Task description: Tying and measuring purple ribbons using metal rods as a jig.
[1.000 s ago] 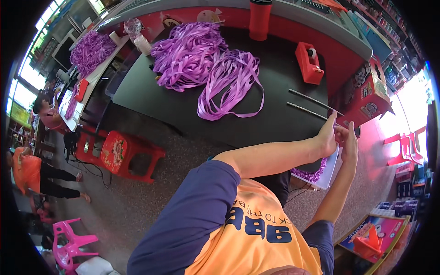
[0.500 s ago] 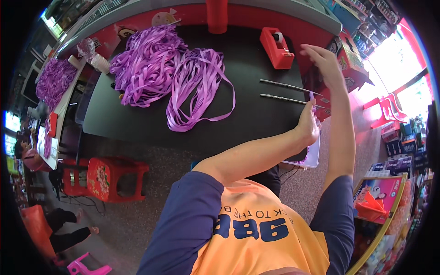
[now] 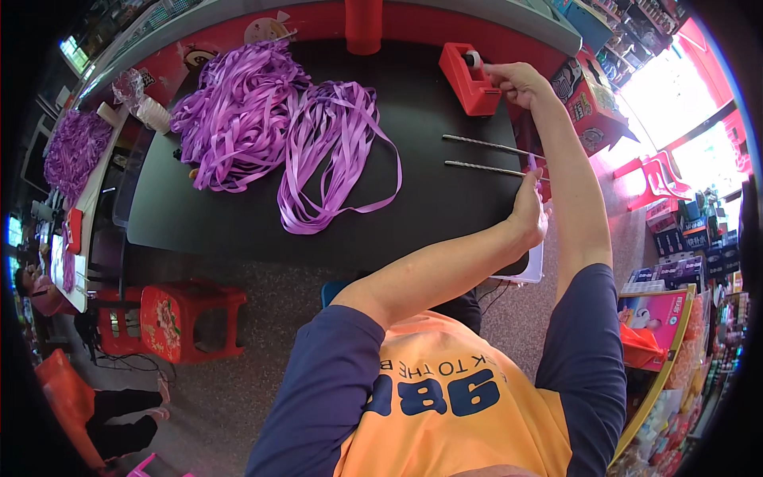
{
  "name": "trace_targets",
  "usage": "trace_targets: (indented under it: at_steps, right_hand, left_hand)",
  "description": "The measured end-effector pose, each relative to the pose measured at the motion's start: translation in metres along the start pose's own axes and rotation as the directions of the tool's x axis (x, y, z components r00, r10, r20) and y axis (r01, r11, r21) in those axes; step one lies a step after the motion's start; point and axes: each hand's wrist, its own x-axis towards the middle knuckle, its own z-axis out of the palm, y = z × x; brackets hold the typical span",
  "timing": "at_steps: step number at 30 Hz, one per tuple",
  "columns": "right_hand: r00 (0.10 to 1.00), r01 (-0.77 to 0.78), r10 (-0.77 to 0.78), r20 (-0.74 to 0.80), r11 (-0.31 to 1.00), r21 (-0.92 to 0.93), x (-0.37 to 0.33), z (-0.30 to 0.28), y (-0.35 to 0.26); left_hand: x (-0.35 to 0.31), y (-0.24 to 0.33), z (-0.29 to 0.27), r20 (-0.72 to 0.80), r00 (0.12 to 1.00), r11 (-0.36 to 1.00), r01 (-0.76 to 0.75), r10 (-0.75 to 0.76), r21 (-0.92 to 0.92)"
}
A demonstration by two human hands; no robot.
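Purple ribbon lies in a big tangled heap (image 3: 238,111) on the left of the dark table (image 3: 429,208), with a looser looped bundle (image 3: 322,135) beside it. A red cup (image 3: 363,28) stands at the far edge, and a red stool (image 3: 167,318) sits left of the table. Two thin metal rods (image 3: 485,144) point toward the right edge, where a short purple strip (image 3: 533,163) crosses near their ends. The left hand (image 3: 530,208) is there, partly curled, thumb by the strip; whether it pinches it, I cannot tell. The right hand (image 3: 517,83) reaches to the red tape dispenser (image 3: 481,99), fingers bent at its right side; their grip is unclear.
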Motion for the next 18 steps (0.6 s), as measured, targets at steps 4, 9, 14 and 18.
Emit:
trace_targets:
  at_steps: [4,9,14,18]
  right_hand:
    - [0.999,0.011,-0.018,0.03,0.971,0.237,-0.006,-0.007,-0.005]
    - [0.993,-0.033,0.005,0.122,0.973,0.229,-0.033,-0.014,0.009]
    - [0.991,-0.034,-0.004,0.134,0.961,0.276,-0.041,-0.015,0.033]
    - [0.989,-0.033,-0.011,0.147,0.955,0.295,-0.042,-0.012,0.045]
  left_hand:
    - [0.004,-0.003,0.001,-0.092,0.996,1.0,0.003,-0.003,0.0]
    - [0.001,0.0,0.002,-0.141,0.99,1.0,0.009,-0.006,0.019]
    - [0.004,0.001,0.001,-0.107,0.994,1.0,0.01,-0.009,0.016]
    - [0.002,0.003,0.004,-0.089,0.996,1.0,0.019,-0.018,0.012]
